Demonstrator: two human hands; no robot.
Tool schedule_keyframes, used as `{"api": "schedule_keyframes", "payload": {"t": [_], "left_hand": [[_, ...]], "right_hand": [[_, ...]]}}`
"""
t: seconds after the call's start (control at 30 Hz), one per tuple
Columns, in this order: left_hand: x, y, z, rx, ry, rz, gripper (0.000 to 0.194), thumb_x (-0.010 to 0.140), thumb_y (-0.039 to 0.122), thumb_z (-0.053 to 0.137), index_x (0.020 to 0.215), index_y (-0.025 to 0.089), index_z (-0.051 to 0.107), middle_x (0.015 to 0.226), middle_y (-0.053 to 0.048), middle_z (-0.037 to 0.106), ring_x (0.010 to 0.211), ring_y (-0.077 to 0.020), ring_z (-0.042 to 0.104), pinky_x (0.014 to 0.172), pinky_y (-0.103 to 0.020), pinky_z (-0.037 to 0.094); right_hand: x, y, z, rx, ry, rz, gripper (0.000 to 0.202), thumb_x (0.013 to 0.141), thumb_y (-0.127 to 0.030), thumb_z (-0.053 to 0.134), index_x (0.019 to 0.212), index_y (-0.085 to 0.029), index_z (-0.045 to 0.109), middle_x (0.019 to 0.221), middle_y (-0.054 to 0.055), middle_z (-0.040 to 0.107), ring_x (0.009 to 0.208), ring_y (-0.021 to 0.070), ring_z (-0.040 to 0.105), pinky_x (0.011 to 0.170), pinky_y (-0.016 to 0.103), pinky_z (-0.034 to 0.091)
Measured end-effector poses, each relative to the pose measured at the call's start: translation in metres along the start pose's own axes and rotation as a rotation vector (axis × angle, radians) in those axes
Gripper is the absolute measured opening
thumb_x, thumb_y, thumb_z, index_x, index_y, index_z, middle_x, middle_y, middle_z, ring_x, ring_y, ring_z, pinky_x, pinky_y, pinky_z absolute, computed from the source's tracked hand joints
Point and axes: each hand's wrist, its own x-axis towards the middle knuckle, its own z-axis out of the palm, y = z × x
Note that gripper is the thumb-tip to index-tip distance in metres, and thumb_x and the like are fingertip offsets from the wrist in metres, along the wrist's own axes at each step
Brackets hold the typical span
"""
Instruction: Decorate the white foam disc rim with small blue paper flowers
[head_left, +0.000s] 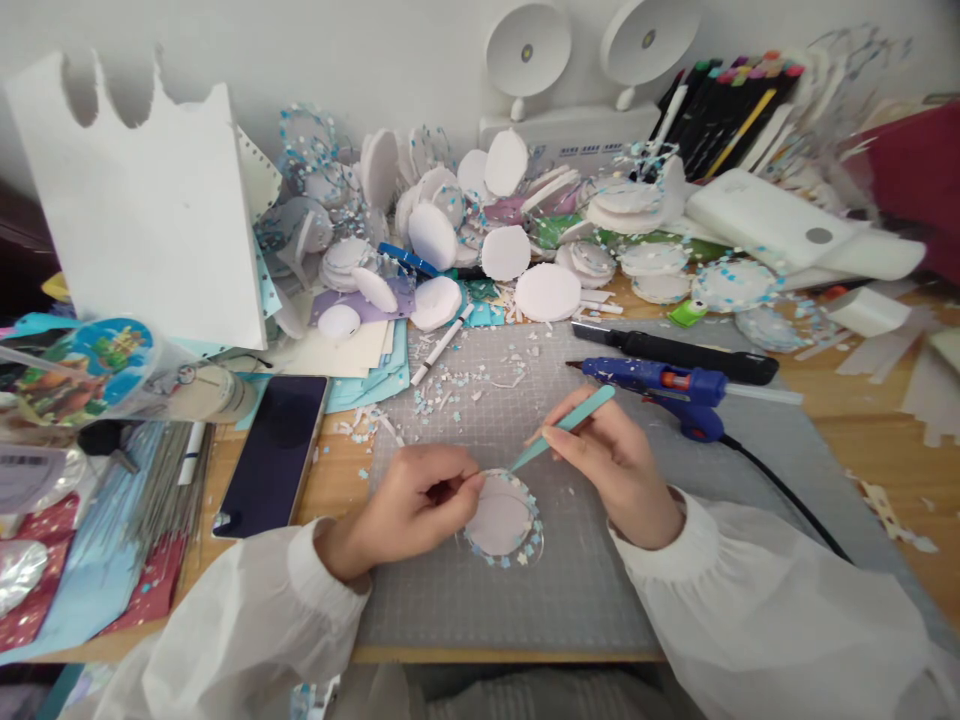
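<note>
A white disc [501, 515] ringed with small blue and white flower shapes lies on the grey cutting mat [480, 610]. My left hand [424, 505] pinches the disc's upper left edge between thumb and forefinger. From the right, my right hand [611, 455] holds teal tweezers [574, 418], closed around their shaft, with the tips at the disc's upper edge. Whether the tips grip anything is too small to tell. A blue hot glue gun [652, 380] lies beyond my right hand, its black cord running to the right.
A phone [274, 455] rests left of the mat, beside cups [214, 390]. Behind the mat are piled white discs [549, 291], and a black cutter [697, 357]. Tiny flower shapes and scraps [442, 390] are scattered on the mat. A white lamp [529, 50] stands at the back.
</note>
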Motion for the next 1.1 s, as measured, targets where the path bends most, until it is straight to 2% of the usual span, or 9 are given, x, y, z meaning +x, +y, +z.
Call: {"api": "schedule_keyframes", "payload": {"t": [0.1, 0.23, 0.43, 0.6, 0.73, 0.97, 1.1], "left_hand": [[-0.0012, 0.0006, 0.0, -0.004, -0.004, 0.006, 0.021, 0.089, 0.015, 0.05, 0.068, 0.015, 0.052, 0.058, 0.005, 0.043, 0.052, -0.006, 0.037, 0.048, -0.017, 0.029], [-0.0027, 0.0001, 0.0002, 0.001, -0.003, 0.016, 0.021, 0.089, 0.015, 0.051, 0.068, 0.015, 0.053, 0.058, 0.005, 0.043, 0.052, -0.006, 0.037, 0.049, -0.017, 0.029], [-0.0012, -0.0008, 0.0001, -0.002, -0.007, 0.018, 0.02, 0.089, 0.015, 0.051, 0.069, 0.015, 0.053, 0.058, 0.005, 0.043, 0.052, -0.0061, 0.038, 0.049, -0.018, 0.029], [-0.0015, 0.0009, -0.0004, 0.005, -0.003, 0.018, 0.022, 0.089, 0.016, 0.05, 0.067, 0.015, 0.053, 0.057, 0.004, 0.043, 0.051, -0.0068, 0.037, 0.048, -0.019, 0.029], [-0.0015, 0.0016, -0.0005, 0.013, -0.008, 0.026, 0.023, 0.089, 0.017, 0.049, 0.066, 0.015, 0.052, 0.057, 0.004, 0.043, 0.051, -0.0074, 0.037, 0.048, -0.02, 0.029], [0.0006, 0.0029, -0.0004, 0.026, -0.029, 0.047, 0.024, 0.087, 0.016, 0.049, 0.064, 0.015, 0.052, 0.054, 0.004, 0.042, 0.049, -0.0072, 0.036, 0.047, -0.02, 0.028], [0.0008, 0.0033, -0.0001, 0.034, -0.032, 0.055, 0.023, 0.087, 0.015, 0.049, 0.063, 0.015, 0.051, 0.054, 0.005, 0.041, 0.049, -0.0072, 0.035, 0.047, -0.02, 0.028]], "right_hand": [[0.0001, 0.0, -0.0005, -0.035, 0.008, -0.02, 0.007, 0.084, -0.025, 0.064, 0.083, -0.02, 0.059, 0.076, 0.0, 0.061, 0.065, 0.0099, 0.056, 0.06, 0.022, 0.047], [0.0004, 0.0023, -0.001, 0.039, 0.002, -0.038, 0.006, 0.085, -0.025, 0.064, 0.084, -0.02, 0.06, 0.076, 0.0, 0.062, 0.065, 0.0102, 0.058, 0.059, 0.022, 0.047], [0.0017, -0.0014, 0.0026, 0.039, 0.054, -0.125, 0.006, 0.084, -0.018, 0.064, 0.088, -0.021, 0.06, 0.082, 0.001, 0.063, 0.069, 0.0102, 0.059, 0.063, 0.023, 0.05], [0.0038, -0.0001, 0.0037, -0.007, 0.102, -0.164, 0.012, 0.081, -0.017, 0.068, 0.09, -0.022, 0.061, 0.086, 0.002, 0.064, 0.082, 0.0139, 0.064, 0.072, 0.027, 0.054], [0.0032, 0.002, 0.0038, -0.04, 0.127, -0.168, 0.015, 0.078, -0.017, 0.072, 0.084, -0.022, 0.059, 0.087, 0.003, 0.068, 0.085, 0.0183, 0.068, 0.073, 0.032, 0.056], [0.0014, -0.0005, 0.0011, -0.286, 0.14, -0.428, 0.018, 0.079, -0.008, 0.069, 0.083, -0.023, 0.059, 0.099, 0.006, 0.071, 0.093, 0.021, 0.067, 0.08, 0.04, 0.054], [0.0012, -0.0007, -0.0007, -0.337, 0.131, -0.494, 0.023, 0.077, -0.004, 0.069, 0.085, -0.025, 0.061, 0.104, 0.006, 0.07, 0.091, 0.0214, 0.065, 0.079, 0.043, 0.053]]}}
